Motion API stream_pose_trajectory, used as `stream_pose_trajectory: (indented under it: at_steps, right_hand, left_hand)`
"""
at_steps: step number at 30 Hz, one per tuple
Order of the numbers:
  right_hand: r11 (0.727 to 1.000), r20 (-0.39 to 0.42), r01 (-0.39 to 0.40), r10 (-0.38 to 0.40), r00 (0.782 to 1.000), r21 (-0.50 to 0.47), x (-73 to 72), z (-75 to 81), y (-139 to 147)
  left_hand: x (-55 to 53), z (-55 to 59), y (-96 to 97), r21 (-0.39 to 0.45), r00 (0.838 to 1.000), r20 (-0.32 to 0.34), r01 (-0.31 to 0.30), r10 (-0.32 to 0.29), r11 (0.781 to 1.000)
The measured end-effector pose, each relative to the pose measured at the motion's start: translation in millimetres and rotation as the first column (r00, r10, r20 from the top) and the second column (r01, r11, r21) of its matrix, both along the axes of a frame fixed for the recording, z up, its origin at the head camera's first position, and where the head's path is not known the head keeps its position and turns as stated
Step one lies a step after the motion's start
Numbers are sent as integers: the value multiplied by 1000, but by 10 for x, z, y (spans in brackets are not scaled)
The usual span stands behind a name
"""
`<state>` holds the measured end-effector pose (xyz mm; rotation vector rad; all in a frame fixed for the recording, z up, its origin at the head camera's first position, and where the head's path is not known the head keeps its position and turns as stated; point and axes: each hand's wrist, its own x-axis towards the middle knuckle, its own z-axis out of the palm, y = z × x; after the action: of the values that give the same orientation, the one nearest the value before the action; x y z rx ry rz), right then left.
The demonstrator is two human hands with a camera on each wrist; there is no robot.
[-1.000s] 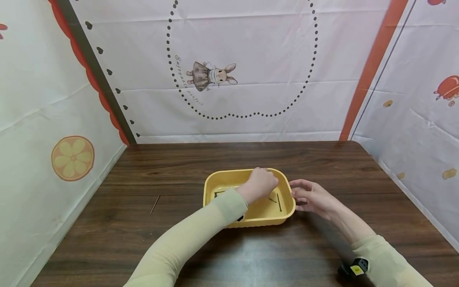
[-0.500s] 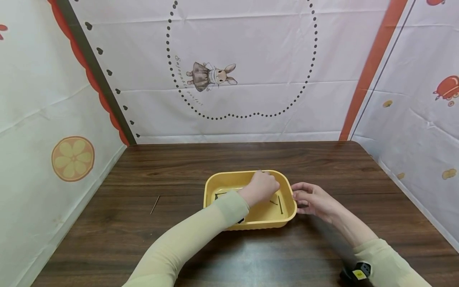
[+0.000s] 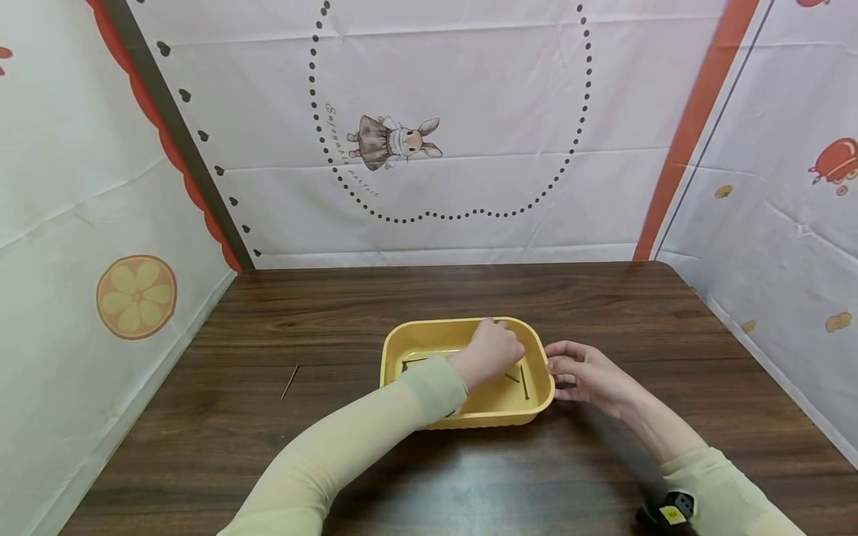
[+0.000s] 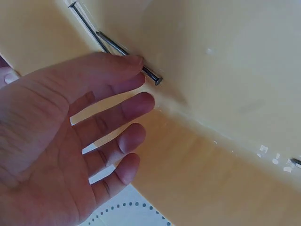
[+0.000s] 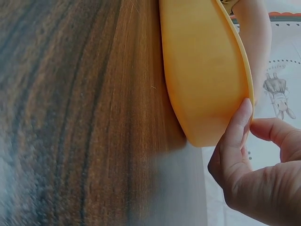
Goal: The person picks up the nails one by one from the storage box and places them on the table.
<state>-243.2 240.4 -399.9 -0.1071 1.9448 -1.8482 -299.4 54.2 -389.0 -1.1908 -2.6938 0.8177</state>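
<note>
A yellow plastic tray with rounded corners stands on the wooden table, several dark nails inside. My left hand reaches into its far right part. In the left wrist view the thumb and index finger pinch a nail, its flat head sticking out past the thumb; the other three fingers are loosely bent. Another nail lies just beyond the thumb. My right hand is at the tray's right end, thumb and fingers pinching the rim. The held nail is hidden by the hand in the head view.
A thin brown stick-like piece lies on the table left of the tray. One nail rests near the tray's right wall. A black wrist device sits under the right sleeve. Printed cloth walls surround the back and sides.
Over the last second the tray has shifted very slightly toward me and to the right, both hands moving along with it. Since half a second ago almost nothing differs.
</note>
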Motion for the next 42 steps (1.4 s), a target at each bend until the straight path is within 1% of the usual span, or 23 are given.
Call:
stream_pose_trajectory:
  at_steps: [2, 6, 9, 12, 18, 24, 29, 34, 42]
  right_hand:
    - [1000, 2, 1, -1, 1000, -1, 5, -1, -6]
    - [1000, 4, -1, 1, 1000, 1, 20, 2, -13]
    - [1000, 5, 5, -5, 1000, 1, 29, 3, -11]
    - [1000, 4, 5, -5, 1000, -7, 37, -7, -9]
    - [1000, 15, 13, -12, 1000, -29, 68, -26, -23]
    - [999, 17, 10, -10, 1000, -30, 94, -31, -34]
    - [1000, 15, 9, -9, 1000, -26, 117, -30, -39]
    - [1000, 13, 10, -9, 1000, -27, 138, -31, -43]
    - [1000, 5, 2, -2, 1000, -22, 152, -26, -44]
  left_hand:
    - [9, -13, -2, -23, 1000, -7, 4, -5, 1000]
    - [34, -43, -8, -65, 998, -43, 47, -50, 997]
    - [49, -63, -11, -81, 992, -76, 93, -99, 992]
    - [57, -77, -14, -79, 988, -92, 114, -122, 990]
    - [46, -105, -38, -38, 989, -78, 119, -122, 992]
    - [66, -89, -53, -24, 991, -65, 119, -120, 993]
    - [95, -71, -47, -33, 992, -56, 115, -116, 993]
    - [114, -62, -38, -43, 991, -62, 112, -114, 993]
    - [107, -59, -46, -57, 989, -70, 128, -131, 990]
